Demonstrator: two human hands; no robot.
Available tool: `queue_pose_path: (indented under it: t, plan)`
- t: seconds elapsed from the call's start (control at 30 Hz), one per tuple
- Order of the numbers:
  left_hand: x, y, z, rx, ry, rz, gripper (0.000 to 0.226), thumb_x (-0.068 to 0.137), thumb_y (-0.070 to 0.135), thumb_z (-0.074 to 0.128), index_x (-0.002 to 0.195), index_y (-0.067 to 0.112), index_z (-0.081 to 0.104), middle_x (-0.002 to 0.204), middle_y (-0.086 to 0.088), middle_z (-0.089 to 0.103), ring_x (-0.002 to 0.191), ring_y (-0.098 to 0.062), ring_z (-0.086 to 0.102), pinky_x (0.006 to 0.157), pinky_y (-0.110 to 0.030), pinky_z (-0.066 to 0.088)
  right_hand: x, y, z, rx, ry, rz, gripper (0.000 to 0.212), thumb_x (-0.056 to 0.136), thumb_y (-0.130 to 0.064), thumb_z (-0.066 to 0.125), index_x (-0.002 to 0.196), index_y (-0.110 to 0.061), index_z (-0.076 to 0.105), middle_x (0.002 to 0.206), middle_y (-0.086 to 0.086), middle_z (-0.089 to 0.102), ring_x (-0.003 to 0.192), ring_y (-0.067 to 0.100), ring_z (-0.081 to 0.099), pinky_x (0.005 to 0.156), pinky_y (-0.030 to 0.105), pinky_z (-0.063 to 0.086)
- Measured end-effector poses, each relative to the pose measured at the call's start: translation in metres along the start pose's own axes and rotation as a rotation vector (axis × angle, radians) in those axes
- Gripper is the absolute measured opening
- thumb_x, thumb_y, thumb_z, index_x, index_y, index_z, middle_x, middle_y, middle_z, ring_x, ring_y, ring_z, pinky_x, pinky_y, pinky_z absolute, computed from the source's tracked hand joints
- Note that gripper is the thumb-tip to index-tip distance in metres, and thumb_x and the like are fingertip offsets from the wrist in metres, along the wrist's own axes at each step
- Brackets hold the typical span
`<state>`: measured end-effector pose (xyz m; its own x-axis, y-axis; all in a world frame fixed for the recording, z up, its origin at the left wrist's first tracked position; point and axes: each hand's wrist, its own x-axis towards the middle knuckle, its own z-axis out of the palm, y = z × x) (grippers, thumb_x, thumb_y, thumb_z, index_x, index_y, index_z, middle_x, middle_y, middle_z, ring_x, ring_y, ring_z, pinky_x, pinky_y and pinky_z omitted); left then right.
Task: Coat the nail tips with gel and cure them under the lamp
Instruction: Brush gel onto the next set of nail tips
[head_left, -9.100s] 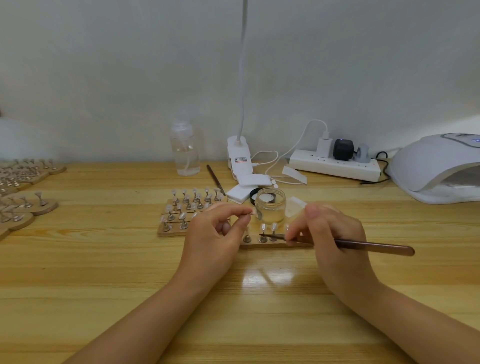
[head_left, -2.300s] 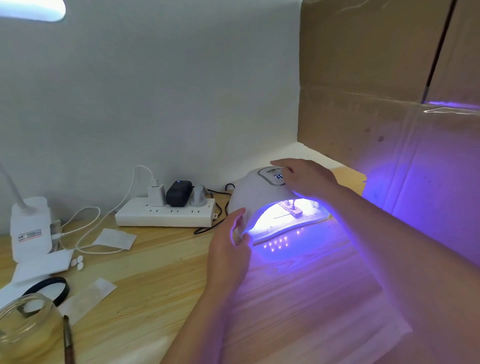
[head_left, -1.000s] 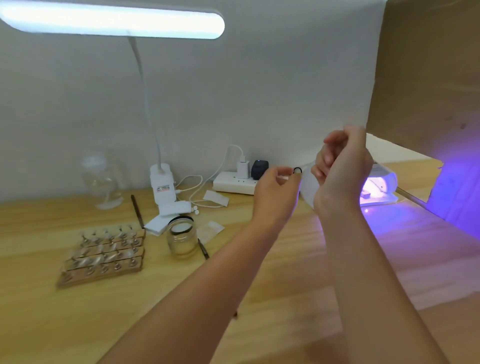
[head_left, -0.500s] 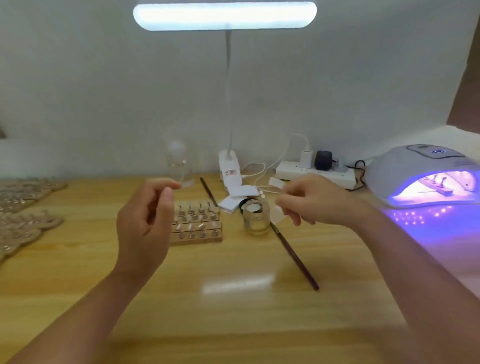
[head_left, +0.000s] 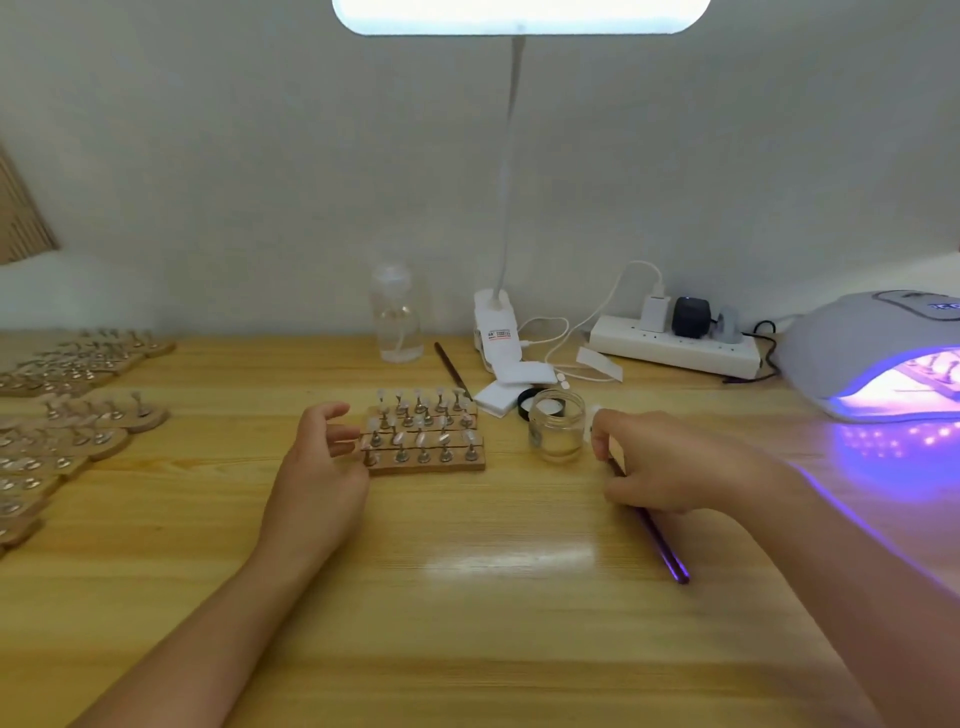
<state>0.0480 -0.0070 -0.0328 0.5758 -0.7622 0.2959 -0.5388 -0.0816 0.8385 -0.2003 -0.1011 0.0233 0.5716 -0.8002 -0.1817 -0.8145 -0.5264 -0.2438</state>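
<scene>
The left hand (head_left: 319, 462) is hovering just left of the wooden block of nail tips (head_left: 423, 439), fingers loosely spread and gripping nothing; the fingertips are reaching toward the block's left edge, and contact cannot be confirmed. The block is sitting mid-table, its rows of small metal stands holding clear tips upright.

The right hand (head_left: 660, 460) is resting low over the table (head_left: 467, 623), fingers curled down over the upper end of the gel brush (head_left: 657, 540). Whether the fingers are actually pinching the brush cannot be told; motion blur is obscuring the fingertips. The brush is lying diagonally on the wood, its dark handle pointing toward the near right.

The glass jar (head_left: 557, 426) is standing open just left of the right hand, its black lid (head_left: 527, 400) lying behind it.

The curing lamp (head_left: 872, 353) is glowing violet at the far right edge, with something on a holder inside, too cropped to identify.

More tip holders (head_left: 78, 415) are lying along the left edge. A clear bottle (head_left: 397, 317), a clip lamp (head_left: 496, 332) and a power strip (head_left: 675, 348) are standing along the wall.
</scene>
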Motion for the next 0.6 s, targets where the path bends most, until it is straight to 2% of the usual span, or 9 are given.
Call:
queue_pose_path:
  t: [0.1,0.17,0.27,0.33,0.4,0.47,0.53,0.6]
  plan:
    - [-0.002,0.002,0.0,0.108,-0.069,-0.029,0.063,0.072,0.0,0.066,0.125,0.02,0.038,0.108,0.005,0.045,0.093,-0.007,0.049,0.084,-0.028,0.037,0.001,0.01,-0.01,0.173,0.108,-0.041,0.014,0.085,-0.021,0.058,0.09,-0.032,0.05,0.072,-0.006,0.053,0.052,0.006,0.05,0.042,0.015,0.038]
    - [-0.002,0.006,-0.002,0.127,-0.073,-0.064,0.064,0.068,0.004,0.072,0.119,0.02,0.038,0.112,0.002,0.038,0.082,-0.003,0.05,0.081,-0.031,0.041,0.0,0.018,-0.018,0.415,0.207,-0.062,0.017,0.088,-0.018,0.053,0.086,-0.034,0.06,0.062,-0.007,0.054,0.044,0.002,0.048,0.042,0.012,0.039]
    - [-0.001,0.01,-0.008,0.103,-0.167,-0.104,0.057,0.066,0.006,0.076,0.105,0.02,0.037,0.108,-0.002,0.04,0.076,-0.005,0.05,0.066,-0.023,0.041,-0.001,0.029,-0.028,1.1,0.271,-0.086,0.035,0.089,-0.011,0.045,0.076,-0.023,0.075,0.057,-0.004,0.052,0.044,0.006,0.044,0.041,0.017,0.04]
    - [-0.001,0.01,-0.014,0.083,-0.302,-0.077,0.048,0.065,0.006,0.079,0.096,0.018,0.044,0.097,-0.002,0.05,0.074,-0.011,0.053,0.061,-0.019,0.042,-0.003,0.032,-0.032,1.639,0.218,-0.172,0.026,0.073,-0.009,0.052,0.072,-0.019,0.076,0.059,-0.004,0.053,0.044,0.005,0.043,0.042,0.016,0.041]
    - [-0.002,0.012,-0.023,0.049,-0.411,-0.02,0.038,0.063,0.007,0.081,0.091,0.018,0.057,0.088,-0.001,0.06,0.072,-0.009,0.055,0.062,-0.013,0.045,-0.003,0.034,-0.033,1.961,0.224,-0.266,0.025,0.062,-0.009,0.057,0.076,-0.019,0.075,0.066,-0.006,0.061,0.049,0.002,0.05,0.044,0.014,0.044]
    - [-0.003,0.013,-0.031,0.056,-0.475,0.016,0.033,0.062,0.01,0.081,0.088,0.023,0.067,0.083,0.003,0.065,0.072,-0.004,0.058,0.062,-0.007,0.044,-0.004,0.035,-0.033,2.065,0.275,-0.284,0.018,0.07,-0.01,0.057,0.081,-0.019,0.068,0.073,-0.007,0.066,0.052,0.0,0.054,0.044,0.011,0.043]
    - [-0.004,0.017,-0.037,0.045,-0.538,0.03,0.032,0.061,0.01,0.082,0.086,0.027,0.071,0.076,0.004,0.068,0.068,0.0,0.06,0.061,-0.005,0.043,-0.004,0.035,-0.033,2.001,0.332,-0.225,0.005,0.076,-0.024,0.059,0.075,-0.02,0.057,0.064,-0.008,0.063,0.044,-0.001,0.049,0.037,0.011,0.037]
    - [-0.007,0.022,-0.037,0.029,-0.609,0.047,0.03,0.062,0.009,0.081,0.082,0.03,0.072,0.076,0.011,0.07,0.067,0.004,0.06,0.06,-0.004,0.042,-0.002,0.035,-0.032,1.83,0.379,-0.128,0.027,0.081,-0.044,0.053,0.067,-0.022,0.048,0.047,-0.009,0.049,0.034,0.001,0.035,0.032,0.014,0.028]
